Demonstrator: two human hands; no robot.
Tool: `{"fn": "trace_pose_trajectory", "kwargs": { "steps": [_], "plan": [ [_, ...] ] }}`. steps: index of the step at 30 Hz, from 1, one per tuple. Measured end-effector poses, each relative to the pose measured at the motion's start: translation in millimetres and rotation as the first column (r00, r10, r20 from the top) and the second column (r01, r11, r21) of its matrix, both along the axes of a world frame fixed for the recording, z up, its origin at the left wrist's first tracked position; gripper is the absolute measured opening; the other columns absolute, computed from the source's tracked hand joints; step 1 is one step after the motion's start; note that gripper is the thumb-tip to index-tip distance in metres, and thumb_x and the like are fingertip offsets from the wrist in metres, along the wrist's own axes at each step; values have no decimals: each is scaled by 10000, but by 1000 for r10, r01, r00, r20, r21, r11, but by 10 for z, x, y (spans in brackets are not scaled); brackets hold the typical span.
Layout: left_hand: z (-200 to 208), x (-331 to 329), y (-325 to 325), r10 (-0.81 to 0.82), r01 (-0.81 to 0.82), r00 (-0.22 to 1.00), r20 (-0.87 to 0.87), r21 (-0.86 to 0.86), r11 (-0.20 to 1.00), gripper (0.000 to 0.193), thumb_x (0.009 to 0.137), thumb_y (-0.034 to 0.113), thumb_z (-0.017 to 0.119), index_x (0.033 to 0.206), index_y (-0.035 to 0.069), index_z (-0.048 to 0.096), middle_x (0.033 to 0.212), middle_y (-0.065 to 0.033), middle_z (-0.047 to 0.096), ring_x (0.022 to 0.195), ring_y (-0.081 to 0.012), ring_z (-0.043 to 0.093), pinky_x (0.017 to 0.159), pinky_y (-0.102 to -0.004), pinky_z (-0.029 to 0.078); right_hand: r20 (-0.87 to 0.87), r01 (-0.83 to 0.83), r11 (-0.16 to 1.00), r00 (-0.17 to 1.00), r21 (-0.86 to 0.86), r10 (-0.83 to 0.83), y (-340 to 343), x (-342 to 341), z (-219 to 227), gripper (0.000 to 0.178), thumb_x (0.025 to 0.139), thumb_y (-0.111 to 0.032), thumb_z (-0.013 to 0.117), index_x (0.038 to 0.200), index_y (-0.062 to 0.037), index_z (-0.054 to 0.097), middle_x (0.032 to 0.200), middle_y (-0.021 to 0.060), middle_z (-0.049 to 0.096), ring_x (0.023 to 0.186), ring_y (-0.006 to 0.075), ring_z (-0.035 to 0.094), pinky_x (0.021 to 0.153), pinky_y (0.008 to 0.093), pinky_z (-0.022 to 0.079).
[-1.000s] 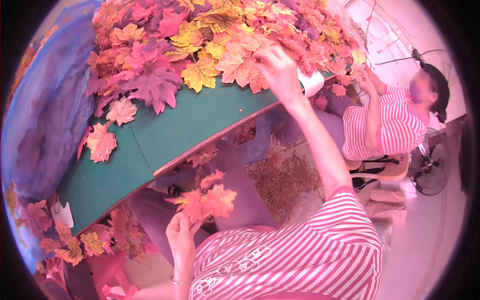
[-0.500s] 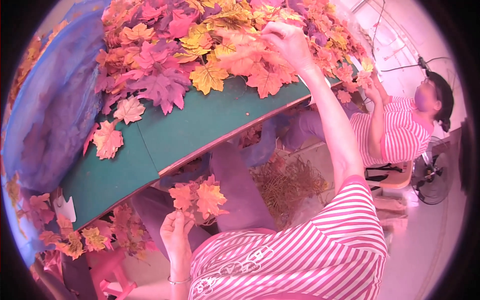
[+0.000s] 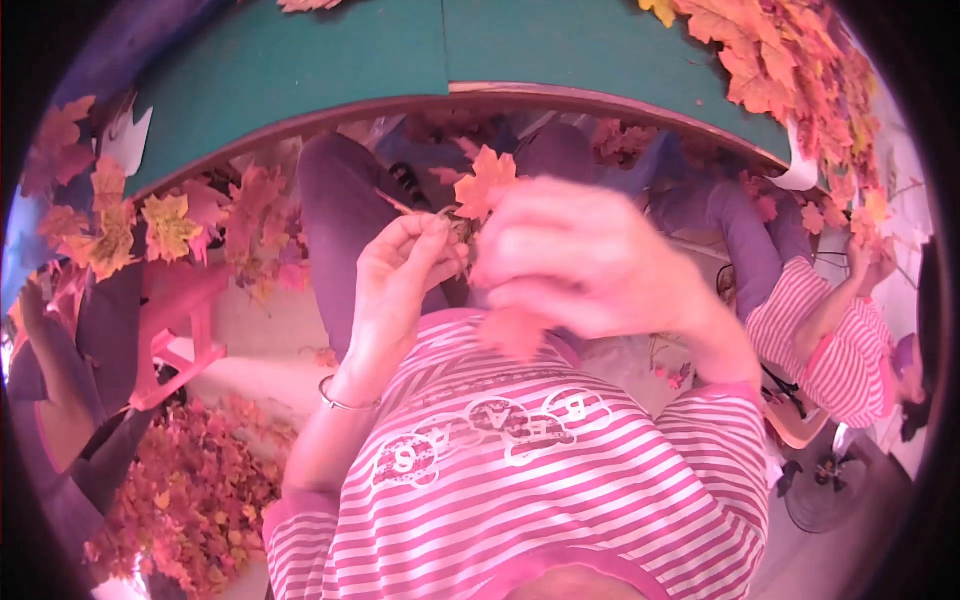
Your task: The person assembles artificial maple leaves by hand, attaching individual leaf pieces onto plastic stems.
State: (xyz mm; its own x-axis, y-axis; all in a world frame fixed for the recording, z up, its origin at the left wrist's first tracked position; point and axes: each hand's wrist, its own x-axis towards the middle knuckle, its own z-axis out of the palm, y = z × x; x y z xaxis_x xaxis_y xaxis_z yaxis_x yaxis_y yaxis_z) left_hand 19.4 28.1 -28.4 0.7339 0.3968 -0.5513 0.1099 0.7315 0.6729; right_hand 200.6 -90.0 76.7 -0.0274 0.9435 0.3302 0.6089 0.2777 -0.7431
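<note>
Head view: left hand (image 3: 398, 268) close to right hand (image 3: 590, 258)

The left hand pinches a thin stem (image 3: 393, 202). The right hand is curled but blurred, so I cannot tell what it grips; an orange leaf (image 3: 485, 181) shows just beside it, between the striped shirt (image 3: 610, 500) and the green table (image 3: 580, 45).

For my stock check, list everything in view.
Table: one, green, top.
Table leaves: many, mostly orange, upper right.
Sheets: two, white, table edges.
Side leaves: several, pink and yellow, left.
Floor leaves: many, mostly reddish, lower left.
Stool: one, pink, left.
Fan: one, dark, right.
Other people: two, purple left, striped right.
Held leaves: two visible, orange, at hands.
Bracelet: one, silvery, left wrist.
Shirt: one, pink stripes, centre.
Trousers: one pair, purple, centre.
Left hand: one, bare, centre.
Right hand: one, blurred, centre.
</note>
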Motion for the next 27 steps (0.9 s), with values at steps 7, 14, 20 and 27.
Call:
{"fn": "trace_pose_trajectory", "kwargs": {
  "steps": [7,14,20,27],
  "plan": [
    [-29,-109,-70,92,-77,992,91,-154,985,179,1034,180,631,1099,13,635,1018,-73,714,908,-132,692,834,-279,587,-383,334,831,768,-445,-513,-80,-534,-719,249,848,-32,761,1050,12,622,904,131,691,789,261,722,667,320,566],
    [-107,-170,-58,96,-65,984,151,-199,978,203,1032,190,636,1130,12,638,1041,-68,706,945,-132,676,912,-303,559,-471,491,804,652,-335,-594,-106,-736,-937,130,866,37,738,985,53,689,910,105,712,827,156,722,733,258,576],
    [-93,-164,-87,109,-82,983,146,-181,980,190,1023,200,653,1105,28,657,1016,-60,714,928,-121,672,895,-290,551,-628,470,740,404,-481,-665,-104,-797,-910,98,871,76,729,955,45,688,968,47,671,874,119,702,785,233,561],
    [-2,-63,-34,83,-77,993,79,-76,994,198,1012,211,674,1061,20,667,970,-38,716,865,-101,665,866,-270,550,-563,501,757,511,-419,-649,-32,-703,-936,139,840,126,734,944,45,690,947,47,671,831,99,679,724,220,542]
  ]
}}
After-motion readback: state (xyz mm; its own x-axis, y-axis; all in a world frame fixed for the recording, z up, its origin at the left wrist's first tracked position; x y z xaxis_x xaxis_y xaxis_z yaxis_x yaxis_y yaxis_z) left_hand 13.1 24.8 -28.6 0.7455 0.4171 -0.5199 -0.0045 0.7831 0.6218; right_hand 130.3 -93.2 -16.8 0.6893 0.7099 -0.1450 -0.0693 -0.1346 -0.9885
